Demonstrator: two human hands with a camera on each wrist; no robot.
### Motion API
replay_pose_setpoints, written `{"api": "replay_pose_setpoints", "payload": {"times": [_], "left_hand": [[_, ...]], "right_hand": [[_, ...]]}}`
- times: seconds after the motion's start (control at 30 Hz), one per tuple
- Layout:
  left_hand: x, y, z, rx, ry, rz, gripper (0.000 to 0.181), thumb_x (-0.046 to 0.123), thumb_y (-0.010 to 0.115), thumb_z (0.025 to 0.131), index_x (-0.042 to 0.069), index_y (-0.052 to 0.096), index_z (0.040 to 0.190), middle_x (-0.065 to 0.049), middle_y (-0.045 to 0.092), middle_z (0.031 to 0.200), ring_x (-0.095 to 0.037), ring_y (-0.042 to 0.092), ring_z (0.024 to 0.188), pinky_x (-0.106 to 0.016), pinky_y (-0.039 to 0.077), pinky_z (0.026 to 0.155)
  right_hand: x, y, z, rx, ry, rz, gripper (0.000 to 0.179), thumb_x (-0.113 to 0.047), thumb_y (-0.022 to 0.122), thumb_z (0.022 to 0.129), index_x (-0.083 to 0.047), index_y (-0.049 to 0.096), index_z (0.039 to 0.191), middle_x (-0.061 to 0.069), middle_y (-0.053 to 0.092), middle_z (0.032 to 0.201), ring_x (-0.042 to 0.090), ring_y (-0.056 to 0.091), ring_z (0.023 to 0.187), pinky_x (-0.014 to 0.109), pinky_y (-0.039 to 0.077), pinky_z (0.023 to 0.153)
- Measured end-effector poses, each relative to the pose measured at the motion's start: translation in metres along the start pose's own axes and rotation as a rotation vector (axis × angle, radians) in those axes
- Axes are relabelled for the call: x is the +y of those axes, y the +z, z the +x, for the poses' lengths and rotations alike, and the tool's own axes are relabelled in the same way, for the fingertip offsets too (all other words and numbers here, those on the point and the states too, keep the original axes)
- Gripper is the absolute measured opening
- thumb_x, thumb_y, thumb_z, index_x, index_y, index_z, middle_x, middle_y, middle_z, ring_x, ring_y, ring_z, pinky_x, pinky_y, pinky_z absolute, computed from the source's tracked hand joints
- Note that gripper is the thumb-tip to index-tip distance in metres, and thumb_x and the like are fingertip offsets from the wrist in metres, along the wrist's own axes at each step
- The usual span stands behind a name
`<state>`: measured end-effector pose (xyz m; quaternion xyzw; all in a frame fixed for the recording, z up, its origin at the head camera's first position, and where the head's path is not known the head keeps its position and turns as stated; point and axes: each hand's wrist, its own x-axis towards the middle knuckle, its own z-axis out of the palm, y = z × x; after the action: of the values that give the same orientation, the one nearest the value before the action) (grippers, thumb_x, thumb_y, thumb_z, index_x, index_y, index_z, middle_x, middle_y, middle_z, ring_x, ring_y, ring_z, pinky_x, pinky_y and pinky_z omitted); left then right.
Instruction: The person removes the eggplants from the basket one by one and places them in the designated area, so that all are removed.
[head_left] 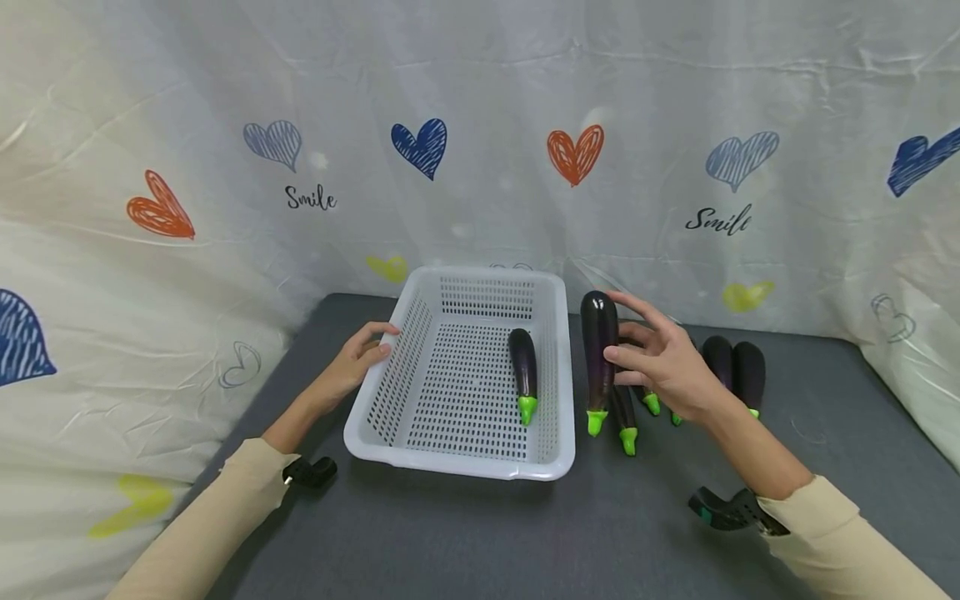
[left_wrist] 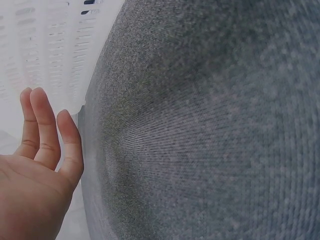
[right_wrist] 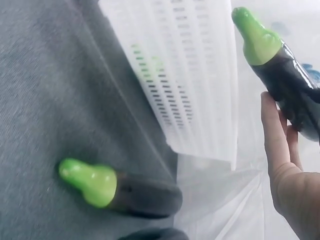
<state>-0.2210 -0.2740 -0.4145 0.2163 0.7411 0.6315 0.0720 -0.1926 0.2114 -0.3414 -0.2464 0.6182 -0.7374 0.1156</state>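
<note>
A white slotted plastic basket (head_left: 465, 462) stands on the grey table with one small eggplant (head_left: 522, 367) inside it, near its right wall. My left hand (head_left: 347, 371) touches the basket's left rim with relaxed fingers; in the left wrist view its fingers (left_wrist: 46, 130) lie by the outer wall. Just right of the basket, my right hand (head_left: 667, 362) grips a larger dark eggplant (head_left: 598, 350), green stem end down in the head view. The right wrist view shows this held eggplant (right_wrist: 287, 75) between thumb and fingers, raised off the table.
Another eggplant (head_left: 626, 421) lies on the table below my right hand. More eggplants (head_left: 748, 375) lie farther right, partly hidden by the hand and forearm. Behind the table (head_left: 480, 542) hangs a pale sheet (head_left: 495, 75) printed with hearts.
</note>
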Motion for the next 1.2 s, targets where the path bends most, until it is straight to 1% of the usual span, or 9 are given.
{"api": "replay_pose_setpoints", "payload": {"times": [0.17,0.33,0.5,0.77,0.93,1.13,1.2], "left_hand": [[0.001,0.001,0.000,0.003,-0.009,-0.001,0.038,0.020,0.048,0.109,0.006,0.037,0.142,-0.035,0.050,0.128,-0.041,0.066,0.096,-0.048,0.059,0.069],[0.001,0.001,0.001,0.008,-0.015,0.002,0.039,0.021,0.047,0.109,0.004,0.037,0.143,-0.035,0.050,0.128,-0.040,0.066,0.095,-0.047,0.059,0.068],[0.000,0.001,0.001,0.009,-0.012,0.008,0.038,0.020,0.046,0.110,0.004,0.036,0.143,-0.036,0.050,0.128,-0.040,0.066,0.095,-0.047,0.059,0.068],[0.001,0.001,0.001,0.015,-0.019,0.012,0.037,0.021,0.047,0.110,0.006,0.038,0.142,-0.034,0.051,0.128,-0.035,0.067,0.095,-0.045,0.059,0.068],[0.001,0.001,0.001,0.009,-0.022,0.000,0.037,0.022,0.047,0.110,0.007,0.038,0.142,-0.034,0.050,0.128,-0.035,0.067,0.094,-0.046,0.059,0.068],[0.000,0.000,0.001,0.011,-0.025,-0.006,0.033,0.022,0.048,0.109,0.011,0.041,0.140,-0.033,0.051,0.126,-0.034,0.068,0.093,-0.045,0.059,0.068],[0.000,-0.001,0.001,0.014,-0.022,-0.001,0.032,0.021,0.048,0.110,0.012,0.041,0.140,-0.033,0.051,0.126,-0.033,0.068,0.092,-0.045,0.059,0.067]], "right_hand": [[0.000,-0.008,-0.009,0.021,-0.008,-0.005,0.074,0.013,0.057,0.099,-0.015,0.029,0.161,0.020,0.055,0.127,0.029,0.069,0.102,0.050,0.055,0.080],[0.001,-0.016,-0.018,0.080,-0.018,-0.099,0.074,0.012,0.062,0.096,-0.013,0.033,0.160,0.018,0.057,0.121,0.026,0.069,0.098,0.046,0.058,0.075],[0.002,-0.025,-0.027,0.119,-0.032,-0.153,0.075,0.013,0.064,0.094,-0.012,0.036,0.159,0.016,0.059,0.119,0.024,0.069,0.098,0.044,0.058,0.073],[0.007,-0.044,-0.045,0.171,-0.052,-0.203,0.075,0.015,0.065,0.093,-0.011,0.038,0.158,0.014,0.059,0.117,0.020,0.068,0.094,0.044,0.058,0.068],[0.011,-0.058,-0.060,0.211,-0.046,-0.217,0.074,0.014,0.066,0.093,-0.011,0.039,0.157,0.012,0.058,0.114,0.018,0.067,0.092,0.044,0.058,0.067],[0.014,-0.072,-0.078,0.276,-0.039,-0.263,0.074,0.015,0.065,0.093,-0.010,0.039,0.157,0.010,0.062,0.113,0.018,0.069,0.091,0.040,0.059,0.066],[0.015,-0.075,-0.084,0.288,-0.030,-0.281,0.073,0.014,0.065,0.093,-0.010,0.038,0.157,0.010,0.060,0.113,0.017,0.069,0.091,0.038,0.059,0.066]]}}
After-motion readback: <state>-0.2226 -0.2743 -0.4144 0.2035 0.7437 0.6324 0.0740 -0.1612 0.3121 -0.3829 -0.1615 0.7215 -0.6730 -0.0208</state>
